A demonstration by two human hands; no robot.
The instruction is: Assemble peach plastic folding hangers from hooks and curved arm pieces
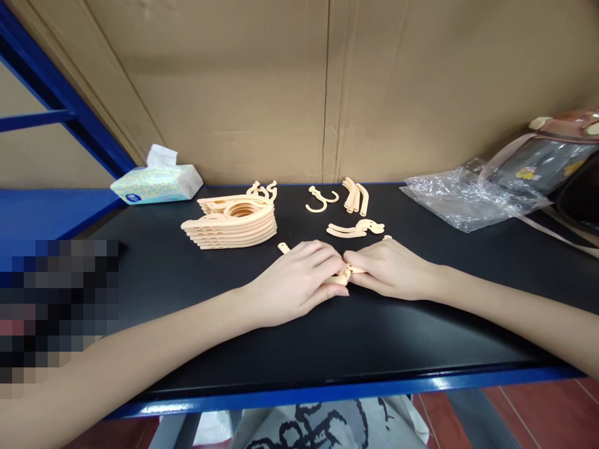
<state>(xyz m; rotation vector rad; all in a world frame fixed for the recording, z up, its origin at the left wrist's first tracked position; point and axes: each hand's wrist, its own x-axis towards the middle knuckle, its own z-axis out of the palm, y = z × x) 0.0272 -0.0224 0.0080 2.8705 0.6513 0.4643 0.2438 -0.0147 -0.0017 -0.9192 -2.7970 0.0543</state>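
My left hand point(304, 277) is closed around a cream plastic hanger piece point(337, 280), whose other end point(283, 248) sticks out past the knuckles. My right hand point(393, 269) pinches a second cream hanger piece point(358, 269), and the two parts meet between my fingertips. Both hands rest low over the black tabletop, and my fingers hide most of the joint. Behind them lie loose hanger arms point(346, 231) joined to or touching a flat centre part point(370, 226); I cannot tell which. Two loose hooks point(322, 198) and several curved arms point(355, 196) lie farther back.
A stack of folded cream hangers point(231, 227) stands left of centre. Behind it sits a tissue pack point(156, 183). Crumpled clear plastic point(472, 196) and a strapped bottle point(538, 159) occupy the right. Cardboard point(262, 93) backs the black table point(290, 349), which has a blue front edge.
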